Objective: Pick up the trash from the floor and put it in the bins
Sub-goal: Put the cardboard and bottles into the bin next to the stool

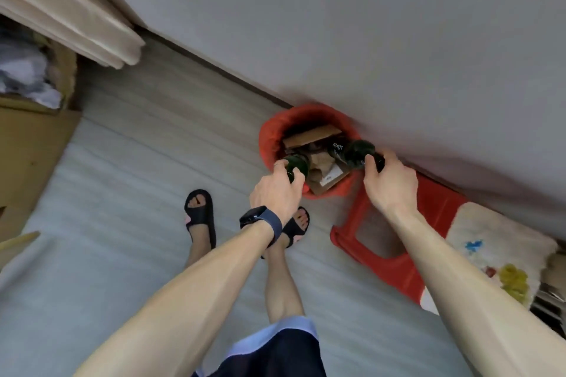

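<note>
**A:** Both arms are out over the red bin, which sits on the floor right against the wall.

**B:** And both hands are loaded! The left hand, with a watch on its wrist, has its fingers curled round the neck of a dark green bottle. The bottle's body points down into the bin's mouth at the near-left edge.

**A:** Same on the other side. The right hand has fingers and thumb wrapped round the neck end of a second bottle. It's dark with white lettering and hangs tilted over the bin's right rim.

**B:** So both grips are closed, one bottle apiece, both bottles at the opening. What's inside?

**A:** Brown cardboard pieces, stacked at angles between the two bottles. I can't tell whether either bottle touches them.

**B:** And round about?

**A:** A red stool is just beside the bin on the right, under the right forearm, and a stained cloth is at its far end. The feet are in black sandals, near the bin. Off to the left there's a cardboard box with crumpled plastic in it, and a beige curtain above.
</note>
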Demonstrator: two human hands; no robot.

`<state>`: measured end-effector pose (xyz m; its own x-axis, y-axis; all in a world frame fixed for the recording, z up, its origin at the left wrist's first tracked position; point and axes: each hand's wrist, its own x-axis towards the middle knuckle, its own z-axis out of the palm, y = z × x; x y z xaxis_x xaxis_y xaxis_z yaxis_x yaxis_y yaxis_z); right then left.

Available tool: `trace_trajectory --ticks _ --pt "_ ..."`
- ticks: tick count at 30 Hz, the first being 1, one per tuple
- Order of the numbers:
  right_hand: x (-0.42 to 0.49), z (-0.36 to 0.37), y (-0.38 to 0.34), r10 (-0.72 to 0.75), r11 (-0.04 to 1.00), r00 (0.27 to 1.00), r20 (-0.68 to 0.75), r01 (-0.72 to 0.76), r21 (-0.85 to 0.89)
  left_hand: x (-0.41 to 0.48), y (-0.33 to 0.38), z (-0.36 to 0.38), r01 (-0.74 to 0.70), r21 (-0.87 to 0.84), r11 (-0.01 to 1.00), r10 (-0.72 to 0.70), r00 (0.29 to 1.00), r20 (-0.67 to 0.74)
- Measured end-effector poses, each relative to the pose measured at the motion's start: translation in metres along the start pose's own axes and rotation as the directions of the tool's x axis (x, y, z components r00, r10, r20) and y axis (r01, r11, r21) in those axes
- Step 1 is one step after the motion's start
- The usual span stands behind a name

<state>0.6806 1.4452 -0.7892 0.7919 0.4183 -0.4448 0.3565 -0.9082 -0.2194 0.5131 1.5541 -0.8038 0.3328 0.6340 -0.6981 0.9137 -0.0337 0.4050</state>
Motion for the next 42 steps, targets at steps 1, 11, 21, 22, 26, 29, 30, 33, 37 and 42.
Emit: trace_trajectory --ticks 1,11,21,22,26,29,30,33,37,42 --pt "0.011 0.006 0.002 -0.032 0.999 0.999 0.019 0.032 -0.017 0.004 0.002 0.008 0.008 -0.016 1.000 -0.008 1.000 -0.020" --pt "0.071 0.065 0.033 -0.197 0.977 0.953 0.229 0.211 -0.039 0.054 0.014 0.096 0.030 -0.003 1.000 -0.030 0.998 -0.051" --pt "0.101 0.107 0.073 -0.212 0.938 0.857 0.469 0.312 -0.147 0.107 -0.003 0.151 -0.162 0.300 0.940 0.082 0.961 0.263" --pt "0.101 0.109 0.080 -0.178 0.939 0.846 0.503 0.298 -0.170 0.108 -0.006 0.158 -0.180 0.352 0.919 0.086 0.960 0.266" --pt "0.102 0.123 0.095 -0.127 0.916 0.845 0.520 0.301 -0.266 0.113 -0.016 0.179 -0.240 0.466 0.851 0.158 0.965 0.209" --pt "0.097 0.138 0.094 -0.126 0.897 0.860 0.494 0.311 -0.314 0.120 -0.019 0.187 -0.290 0.503 0.814 0.208 0.955 0.212" --pt "0.096 0.144 0.095 -0.108 0.890 0.860 0.499 0.308 -0.337 0.122 -0.019 0.193 -0.297 0.505 0.811 0.210 0.952 0.223" --pt "0.097 0.158 0.096 -0.067 0.861 0.853 0.518 0.312 -0.402 0.124 -0.020 0.206 -0.291 0.479 0.828 0.185 0.949 0.255" --pt "0.100 0.163 0.098 -0.059 0.867 0.855 0.515 0.299 -0.398 0.127 -0.041 0.209 -0.357 0.473 0.805 0.229 0.923 0.308" --pt "0.100 0.153 0.087 0.049 0.865 0.839 0.542 0.236 -0.443 0.144 -0.039 0.175 -0.391 0.499 0.773 0.153 0.879 0.452"
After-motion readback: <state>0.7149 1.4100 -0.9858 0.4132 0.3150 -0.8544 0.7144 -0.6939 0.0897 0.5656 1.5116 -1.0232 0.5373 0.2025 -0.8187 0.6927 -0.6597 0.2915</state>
